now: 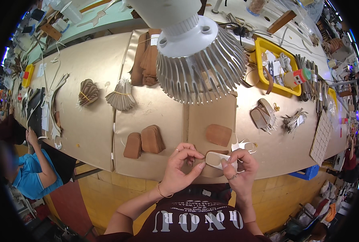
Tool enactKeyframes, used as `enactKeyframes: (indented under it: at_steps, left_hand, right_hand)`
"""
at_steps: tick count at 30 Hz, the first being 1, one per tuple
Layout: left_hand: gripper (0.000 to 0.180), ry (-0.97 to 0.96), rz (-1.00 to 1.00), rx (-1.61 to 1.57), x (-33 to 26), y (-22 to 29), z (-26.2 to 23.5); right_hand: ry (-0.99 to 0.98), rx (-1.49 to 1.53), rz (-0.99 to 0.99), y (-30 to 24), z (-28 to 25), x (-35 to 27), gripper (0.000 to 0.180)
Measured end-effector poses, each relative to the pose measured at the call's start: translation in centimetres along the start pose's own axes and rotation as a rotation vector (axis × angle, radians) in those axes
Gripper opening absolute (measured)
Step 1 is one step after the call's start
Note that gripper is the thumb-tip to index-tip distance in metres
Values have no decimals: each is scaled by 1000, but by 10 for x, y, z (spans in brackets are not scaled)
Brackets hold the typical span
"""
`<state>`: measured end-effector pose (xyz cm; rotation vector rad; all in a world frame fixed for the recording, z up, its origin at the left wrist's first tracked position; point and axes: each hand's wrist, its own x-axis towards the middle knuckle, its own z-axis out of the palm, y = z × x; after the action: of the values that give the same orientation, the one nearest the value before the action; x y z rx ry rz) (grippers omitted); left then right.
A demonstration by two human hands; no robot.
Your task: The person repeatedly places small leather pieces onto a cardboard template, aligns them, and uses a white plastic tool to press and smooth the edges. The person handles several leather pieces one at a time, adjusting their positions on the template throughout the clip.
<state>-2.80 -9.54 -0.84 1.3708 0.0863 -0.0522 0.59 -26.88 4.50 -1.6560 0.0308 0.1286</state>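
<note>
Just past the table's near edge, both my hands work on a small shoe piece [214,159], white with a rounded beige end. My right hand [240,166] grips its right part, with the thumb pressed on top. At the left end, the thumb and forefinger of my left hand [182,164] close on the piece's rim; the exact contact is hard to see. Behind the piece lies a brown rounded leather piece [219,135]. White strap pieces [244,144] rest beyond my right hand. To the left stand two stacks of brown leather pieces [152,139].
A large lamp [199,60] hangs low over the table [147,117]. Bundled straps [121,96] and rolled brown leather [147,60] lie at the back. Right are sandal pieces [262,115] and a yellow tray [264,76] with a bottle. Another person in blue [38,173] sits left.
</note>
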Motion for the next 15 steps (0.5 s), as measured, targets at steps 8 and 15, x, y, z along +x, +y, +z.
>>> enactKeyframes:
  at_steps: [8,15]
  left_hand:
    - [22,5,17,32,-1,1,1]
    - [25,9,17,68,0,3,1]
  right_hand:
    - [29,18,24,-4,2,-1,13]
    - [47,-82,-61,-1,4,-4,13]
